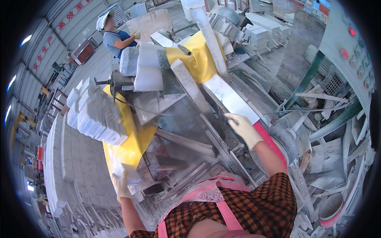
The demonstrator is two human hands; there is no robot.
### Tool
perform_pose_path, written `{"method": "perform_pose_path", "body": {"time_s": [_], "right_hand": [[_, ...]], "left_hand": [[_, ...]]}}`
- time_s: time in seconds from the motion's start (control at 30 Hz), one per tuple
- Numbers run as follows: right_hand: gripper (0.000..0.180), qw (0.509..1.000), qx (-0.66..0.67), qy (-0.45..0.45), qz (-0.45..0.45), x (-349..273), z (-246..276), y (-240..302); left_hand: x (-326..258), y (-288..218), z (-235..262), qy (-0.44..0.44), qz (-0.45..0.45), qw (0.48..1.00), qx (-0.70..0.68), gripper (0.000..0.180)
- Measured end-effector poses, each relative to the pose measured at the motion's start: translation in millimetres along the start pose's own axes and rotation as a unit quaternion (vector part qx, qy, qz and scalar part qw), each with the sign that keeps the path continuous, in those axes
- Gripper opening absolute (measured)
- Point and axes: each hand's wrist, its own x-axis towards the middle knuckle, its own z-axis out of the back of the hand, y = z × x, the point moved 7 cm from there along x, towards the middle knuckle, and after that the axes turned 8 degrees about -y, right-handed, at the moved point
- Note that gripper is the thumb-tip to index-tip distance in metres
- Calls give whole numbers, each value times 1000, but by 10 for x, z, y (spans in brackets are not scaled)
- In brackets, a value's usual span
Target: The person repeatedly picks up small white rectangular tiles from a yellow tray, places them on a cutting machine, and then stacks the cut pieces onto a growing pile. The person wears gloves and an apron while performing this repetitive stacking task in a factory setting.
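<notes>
My gloved left hand (122, 185) is low on the left, closed on the edge of a small white stone tile (130, 173), which lies at the near end of a yellow sheet (141, 144). To the right, my gloved right hand (243, 129) reaches over the machine with its fingers stretched out. They are beside the near left edge of a long white stone slab (231, 99), and whether they touch it I cannot tell. That slab lies along the machine bed, its far end by a yellow cover (196, 55). A red belt (270, 142) runs from its near end.
Thin white tiles (97, 115) are stacked at the left above larger pale slabs (71, 170). A control panel (355, 51) with buttons stands at the right, above scattered offcuts and a bucket (331, 207). A co-worker (113, 37) stands at the far left.
</notes>
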Motion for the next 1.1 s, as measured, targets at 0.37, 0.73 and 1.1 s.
{"method": "perform_pose_path", "body": {"time_s": [0.37,0.73,1.1], "right_hand": [[79,832,-521,63,178,-203,369,-339],[48,803,-494,-66,326,72,241,-300],[64,805,-561,56,185,530,-138,-490]], "left_hand": [[336,317,122,-44,-14,999,1,108],[295,253,128,-57,-27,998,17,113],[214,206,82,-56,-16,998,-14,105]]}}
